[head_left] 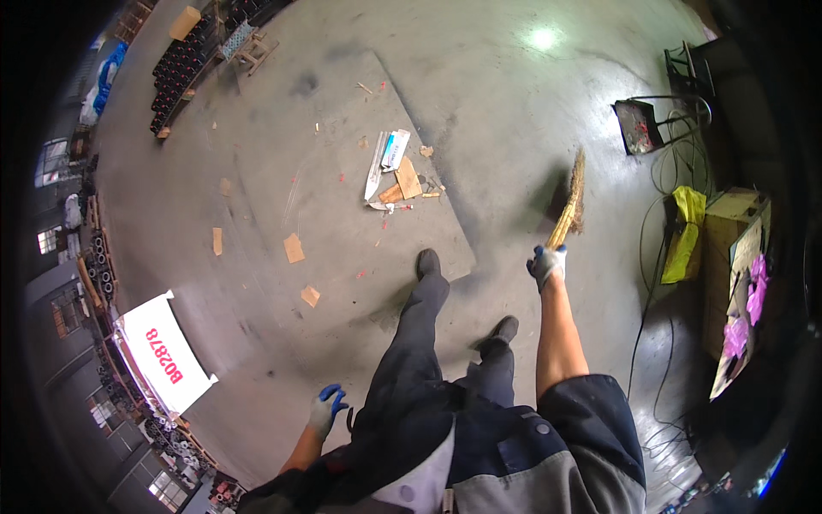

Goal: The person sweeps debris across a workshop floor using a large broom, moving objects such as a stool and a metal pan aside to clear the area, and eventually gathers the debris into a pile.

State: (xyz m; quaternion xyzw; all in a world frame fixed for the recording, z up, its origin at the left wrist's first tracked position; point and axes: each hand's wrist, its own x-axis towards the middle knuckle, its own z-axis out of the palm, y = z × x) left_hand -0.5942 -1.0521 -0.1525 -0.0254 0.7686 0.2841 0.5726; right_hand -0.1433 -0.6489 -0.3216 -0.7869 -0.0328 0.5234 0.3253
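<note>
A short straw hand broom (571,206) stretches ahead of my right hand (546,262), which wears a grey and blue work glove and is closed round its handle. The bristles point away from me over the floor; whether they touch it I cannot tell. My left hand (327,406), gloved alike, hangs low beside my left leg with its fingers apart and nothing in it. Ahead of my feet lies a small heap of litter: a white and blue packet (395,150), a long white strip (374,171) and torn cardboard (408,178).
Loose cardboard scraps (294,248) dot the floor on the left, near a white printed sheet (164,353). At the right stand a metal dustpan-like tray with a handle (638,128), a yellow bag (685,233) and a wooden box (728,224). Cables (648,330) run along the floor there.
</note>
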